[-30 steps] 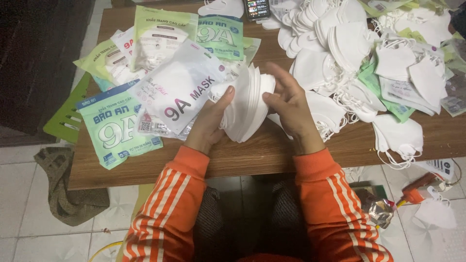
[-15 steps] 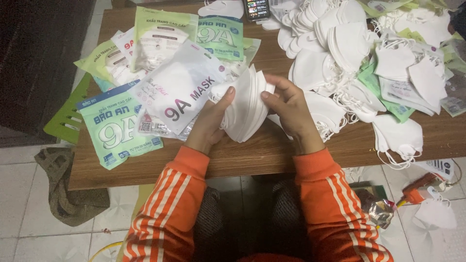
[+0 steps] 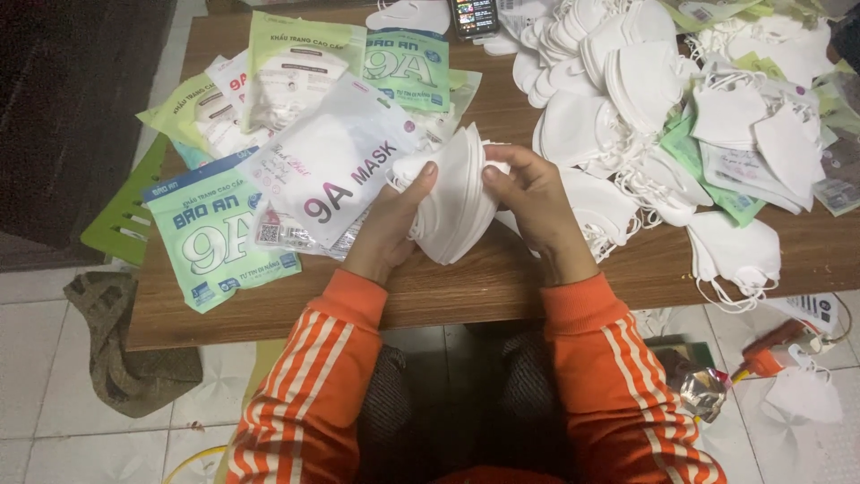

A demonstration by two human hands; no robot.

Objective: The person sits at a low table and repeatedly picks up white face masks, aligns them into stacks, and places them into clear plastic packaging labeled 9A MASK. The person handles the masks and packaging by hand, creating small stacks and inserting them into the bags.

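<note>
White folded masks point(image 3: 457, 211), stacked edge-up, pinched between both hands' fingers point(image 3: 421, 184).

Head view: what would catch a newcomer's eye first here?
First the stack of white masks, pressed between the left hand and right hand at the centre of the wooden table. Next, the heap of loose white masks at upper right and the printed green and white pouches at left.

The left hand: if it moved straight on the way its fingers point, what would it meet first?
The left hand points up and to the right, away from the person. Past the stack of white masks it grips, it would probably meet the loose white masks first; depth is uncertain.
</note>
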